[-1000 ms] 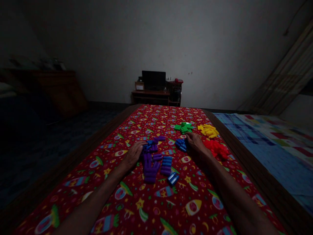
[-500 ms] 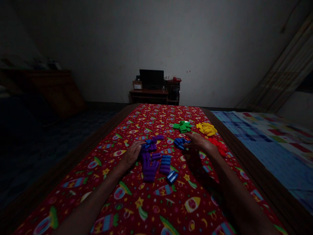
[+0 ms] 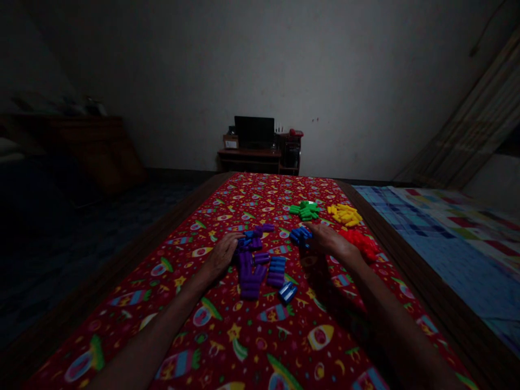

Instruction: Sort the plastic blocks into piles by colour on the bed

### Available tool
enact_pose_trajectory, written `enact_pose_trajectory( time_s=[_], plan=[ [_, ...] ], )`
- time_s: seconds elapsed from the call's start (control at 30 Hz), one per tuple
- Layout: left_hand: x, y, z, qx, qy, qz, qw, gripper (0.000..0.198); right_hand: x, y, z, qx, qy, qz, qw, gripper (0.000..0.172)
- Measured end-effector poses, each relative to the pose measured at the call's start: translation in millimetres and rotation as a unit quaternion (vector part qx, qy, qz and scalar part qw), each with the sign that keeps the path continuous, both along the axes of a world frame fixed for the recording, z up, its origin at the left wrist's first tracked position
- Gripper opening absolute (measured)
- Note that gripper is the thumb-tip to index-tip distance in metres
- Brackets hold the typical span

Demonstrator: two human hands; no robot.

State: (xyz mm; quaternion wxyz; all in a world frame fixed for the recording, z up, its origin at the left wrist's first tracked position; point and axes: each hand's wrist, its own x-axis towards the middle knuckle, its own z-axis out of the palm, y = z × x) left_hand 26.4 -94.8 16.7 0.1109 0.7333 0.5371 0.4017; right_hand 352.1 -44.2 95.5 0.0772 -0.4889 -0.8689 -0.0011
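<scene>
My left hand [image 3: 221, 254] lies on the red patterned cloth [image 3: 252, 346], its fingers spread loosely against a cluster of purple pieces [image 3: 249, 273]. My right hand [image 3: 331, 241] hovers just above the cloth, its fingertips pinched together at the small blue pile [image 3: 300, 235], seemingly on one blue piece. Beyond it are a green pile [image 3: 305, 210] and a yellow pile [image 3: 344, 214]. A red pile [image 3: 361, 242] lies to the right of my right wrist. A joined blue piece [image 3: 287, 292] lies nearer to me.
The room is dim. The cloth covers a long wooden table whose right edge [image 3: 410, 271] runs beside a checked mattress [image 3: 447, 233]. A low desk with a dark screen [image 3: 255, 132] stands at the far wall. Dark floor lies to the left.
My right hand lifted and drew back slightly from the blue pile, then returned to it. My left hand stayed by the purple pieces.
</scene>
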Motion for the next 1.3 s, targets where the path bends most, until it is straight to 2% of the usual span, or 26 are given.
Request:
enact_pose_trajectory(
  time_s=[0.07, 0.13, 0.23, 0.33, 0.43, 0.57, 0.67, 0.77, 0.87, 1.0, 1.1, 1.23, 1.3],
  plan=[
    [1, -1, 2.0, -0.004, 0.000, 0.000, 1.000, 0.047, -12, -11, 6.4, -0.010, -0.015, 0.025, 1.000, 0.029],
    [2, -2, 3.9, -0.007, -0.004, -0.004, 1.000, 0.046, -28, -24, 3.2, -0.040, -0.014, 0.075, 0.996, 0.023],
    [2, -4, 6.0, -0.013, -0.018, -0.008, 1.000, 0.044, -51, -41, -18.9, -0.053, 0.007, 0.152, 0.987, 0.027],
    [2, -5, 6.6, -0.021, -0.034, -0.006, 0.999, 0.041, -65, -51, -41.7, -0.009, 0.053, 0.174, 0.983, 0.026],
    [2, -4, 6.4, -0.022, -0.047, -0.004, 0.999, 0.041, -68, -49, -42.9, -0.033, 0.088, 0.178, 0.979, 0.022],
    [1, -4, 6.3, -0.029, -0.048, -0.002, 0.998, 0.040, -57, -31, -19.4, -0.079, 0.145, 0.146, 0.975, 0.016],
    [0, -4, 5.9, -0.031, -0.047, 0.004, 0.998, 0.040, -37, -9, -7.2, -0.046, 0.188, 0.074, 0.978, 0.024],
    [0, -3, 5.6, -0.029, -0.045, 0.011, 0.999, 0.040, -15, 11, -9.5, 0.005, 0.204, -0.009, 0.979, 0.027],
    [1, -3, 6.6, -0.029, -0.040, 0.019, 0.999, 0.039, 0, 24, -20.4, 0.004, 0.174, -0.049, 0.983, 0.029],
    [3, -5, 7.7, -0.025, -0.052, 0.042, 0.997, 0.037, 9, 30, -30.6, 0.020, 0.118, -0.066, 0.991, 0.029],
    [3, -4, 6.6, -0.018, -0.086, 0.049, 0.995, 0.035, 11, 33, -29.1, 0.035, 0.108, -0.060, 0.992, 0.031],
    [4, -3, 4.7, -0.015, -0.138, 0.051, 0.989, 0.033, 3, 25, -13.0, 0.079, 0.126, -0.059, 0.987, 0.030],
    [4, -3, 3.6, -0.019, -0.163, 0.055, 0.985, 0.033, -9, 12, 0.6, 0.060, 0.114, -0.013, 0.992, 0.030]
  ],
)
